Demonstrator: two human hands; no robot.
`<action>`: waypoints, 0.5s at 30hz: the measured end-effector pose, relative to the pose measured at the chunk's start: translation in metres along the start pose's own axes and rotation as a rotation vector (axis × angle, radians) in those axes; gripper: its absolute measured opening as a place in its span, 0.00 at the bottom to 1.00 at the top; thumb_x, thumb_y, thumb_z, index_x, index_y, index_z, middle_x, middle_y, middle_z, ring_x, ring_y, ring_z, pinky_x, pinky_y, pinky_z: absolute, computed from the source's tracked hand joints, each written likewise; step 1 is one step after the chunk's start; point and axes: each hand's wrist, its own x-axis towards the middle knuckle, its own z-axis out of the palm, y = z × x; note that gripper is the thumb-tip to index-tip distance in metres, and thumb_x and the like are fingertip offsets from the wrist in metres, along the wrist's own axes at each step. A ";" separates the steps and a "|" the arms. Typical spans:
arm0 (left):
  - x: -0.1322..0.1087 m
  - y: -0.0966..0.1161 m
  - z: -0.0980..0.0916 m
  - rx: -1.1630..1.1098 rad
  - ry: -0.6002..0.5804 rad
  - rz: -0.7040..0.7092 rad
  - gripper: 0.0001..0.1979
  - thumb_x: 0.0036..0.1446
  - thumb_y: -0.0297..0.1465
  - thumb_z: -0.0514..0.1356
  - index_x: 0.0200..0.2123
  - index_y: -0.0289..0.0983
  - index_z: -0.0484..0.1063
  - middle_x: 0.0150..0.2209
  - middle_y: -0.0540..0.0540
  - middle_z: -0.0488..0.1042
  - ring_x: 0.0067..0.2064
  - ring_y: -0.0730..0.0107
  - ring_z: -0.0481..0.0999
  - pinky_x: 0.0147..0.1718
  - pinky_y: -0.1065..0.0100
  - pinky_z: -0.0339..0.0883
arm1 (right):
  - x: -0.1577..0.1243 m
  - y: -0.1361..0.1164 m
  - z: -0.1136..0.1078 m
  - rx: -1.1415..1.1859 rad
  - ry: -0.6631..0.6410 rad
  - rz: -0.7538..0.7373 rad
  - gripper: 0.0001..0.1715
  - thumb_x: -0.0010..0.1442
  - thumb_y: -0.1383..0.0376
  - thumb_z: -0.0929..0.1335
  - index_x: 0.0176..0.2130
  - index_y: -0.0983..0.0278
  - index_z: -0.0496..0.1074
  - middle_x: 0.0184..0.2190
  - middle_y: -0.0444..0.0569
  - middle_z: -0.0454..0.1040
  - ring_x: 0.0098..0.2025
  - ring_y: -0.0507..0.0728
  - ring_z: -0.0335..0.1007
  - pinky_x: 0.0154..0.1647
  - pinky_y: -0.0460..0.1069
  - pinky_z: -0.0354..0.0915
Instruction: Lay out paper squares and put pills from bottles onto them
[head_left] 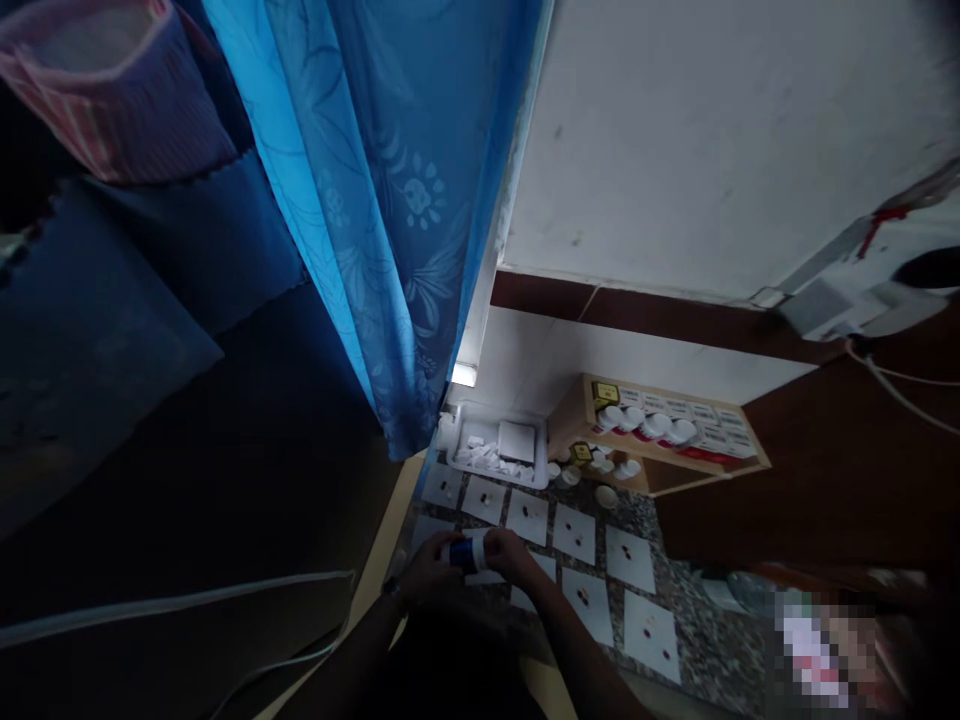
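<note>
Both hands are closed on a small blue pill bottle (462,555) with a white end, held sideways over the counter. My left hand (429,568) grips its blue body at the left. At the white right end, my right hand (508,557) has its fingers closed round what looks like the cap. Below and around lie white paper squares in rows, such as one paper square (576,532) bearing several small pills. Another paper square (651,640) lies nearer the front right, also with pills. The papers directly under my hands are partly hidden.
A white plastic tray (457,412) with small folded white packets stands at the back. Right of it, a wooden shelf (720,470) carries boxes and white-capped bottles. A blue curtain (420,220) hangs at the left. The speckled counter (694,610) extends rightward.
</note>
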 end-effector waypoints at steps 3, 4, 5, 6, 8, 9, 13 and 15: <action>0.004 -0.009 0.005 0.015 -0.020 -0.032 0.31 0.35 0.28 0.67 0.48 0.38 0.70 0.47 0.42 0.72 0.49 0.55 0.70 0.48 0.60 0.62 | -0.008 0.002 -0.001 -0.052 0.034 -0.016 0.07 0.36 0.75 0.63 0.18 0.66 0.70 0.23 0.45 0.72 0.28 0.52 0.64 0.31 0.45 0.57; 0.006 -0.011 0.005 0.039 -0.041 -0.030 0.31 0.34 0.28 0.67 0.48 0.38 0.71 0.47 0.43 0.72 0.49 0.55 0.69 0.48 0.60 0.62 | -0.011 0.003 -0.002 -0.060 0.040 -0.013 0.08 0.36 0.75 0.63 0.19 0.67 0.70 0.24 0.46 0.73 0.29 0.53 0.64 0.31 0.45 0.57; 0.007 -0.012 0.006 0.071 -0.065 -0.021 0.31 0.33 0.29 0.68 0.47 0.38 0.71 0.46 0.43 0.72 0.49 0.55 0.69 0.48 0.59 0.62 | -0.014 0.003 -0.003 -0.070 0.045 -0.007 0.08 0.37 0.74 0.63 0.20 0.67 0.71 0.25 0.47 0.73 0.29 0.53 0.65 0.31 0.45 0.57; 0.008 -0.013 0.007 0.106 -0.084 -0.007 0.30 0.33 0.30 0.68 0.46 0.39 0.72 0.45 0.44 0.73 0.48 0.55 0.69 0.49 0.59 0.62 | -0.016 0.004 -0.005 -0.084 0.039 -0.001 0.09 0.37 0.74 0.63 0.21 0.66 0.72 0.26 0.47 0.74 0.30 0.53 0.65 0.31 0.45 0.57; 0.010 -0.012 0.010 0.167 -0.110 0.022 0.27 0.34 0.32 0.68 0.43 0.39 0.74 0.43 0.44 0.73 0.48 0.55 0.69 0.49 0.59 0.61 | -0.022 0.004 -0.011 -0.125 0.006 0.012 0.10 0.38 0.73 0.63 0.22 0.65 0.73 0.27 0.47 0.75 0.30 0.53 0.66 0.31 0.45 0.57; 0.010 -0.011 0.012 0.182 -0.115 0.032 0.26 0.34 0.32 0.68 0.43 0.39 0.74 0.43 0.44 0.73 0.48 0.55 0.69 0.49 0.59 0.61 | -0.024 0.004 -0.015 -0.146 -0.016 0.023 0.11 0.38 0.73 0.64 0.22 0.65 0.74 0.27 0.47 0.75 0.30 0.53 0.66 0.31 0.45 0.57; 0.009 -0.007 0.022 0.117 -0.129 0.007 0.27 0.36 0.32 0.67 0.46 0.39 0.72 0.45 0.45 0.73 0.47 0.57 0.70 0.47 0.61 0.63 | -0.029 0.001 -0.029 -0.218 -0.075 0.071 0.12 0.39 0.72 0.65 0.24 0.64 0.76 0.24 0.48 0.76 0.27 0.54 0.67 0.29 0.45 0.56; 0.009 -0.007 0.026 0.071 -0.144 -0.001 0.28 0.37 0.32 0.67 0.46 0.39 0.71 0.44 0.45 0.73 0.46 0.57 0.70 0.46 0.61 0.64 | -0.032 -0.001 -0.033 -0.254 -0.065 0.049 0.12 0.40 0.71 0.64 0.25 0.64 0.77 0.25 0.49 0.77 0.28 0.54 0.68 0.29 0.45 0.55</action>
